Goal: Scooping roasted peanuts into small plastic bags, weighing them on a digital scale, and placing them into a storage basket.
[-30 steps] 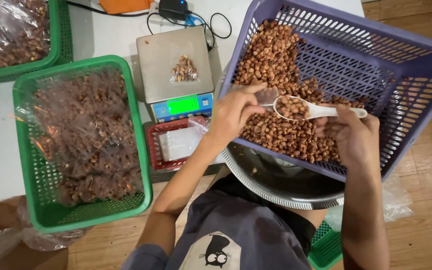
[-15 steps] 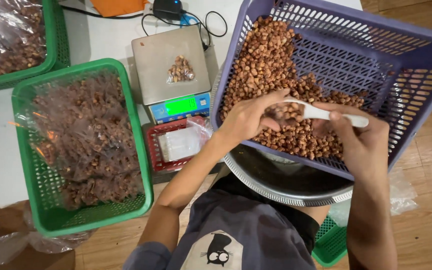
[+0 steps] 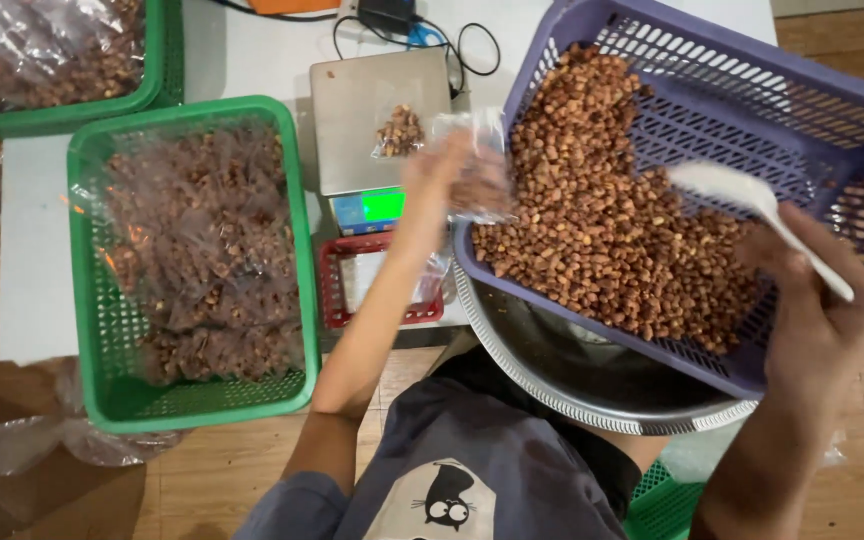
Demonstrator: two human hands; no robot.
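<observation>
The left hand (image 3: 439, 168) is blurred, its fingers closed on a small clear plastic bag (image 3: 477, 170) holding a few brown nuts, which it keeps just over the near left corner of the purple basket (image 3: 752, 110). Directly beyond that grip sits the flat metal pan of a digital scale (image 3: 377, 120), and on the pan lies a small loose heap of nuts (image 3: 399, 130), close to the fingers but apart from them. Just below the hand, nearer the person, the scale's lit green display (image 3: 384, 206) shows, and under the forearm stands a small red basket (image 3: 377, 285). The right hand (image 3: 812, 300) is wrapped shut around the handle of a white plastic spoon (image 3: 752, 205), whose bowl points up and away from the grip, raised above the roasted nuts (image 3: 602, 220) heaped in the tilted purple basket. Beneath that basket, under the right wrist, a round metal bowl (image 3: 592, 385) shows its rim. Far to the left of both hands a green basket (image 3: 192, 270) holds filled clear packets, and another green basket (image 3: 62, 60) sits beyond it.
</observation>
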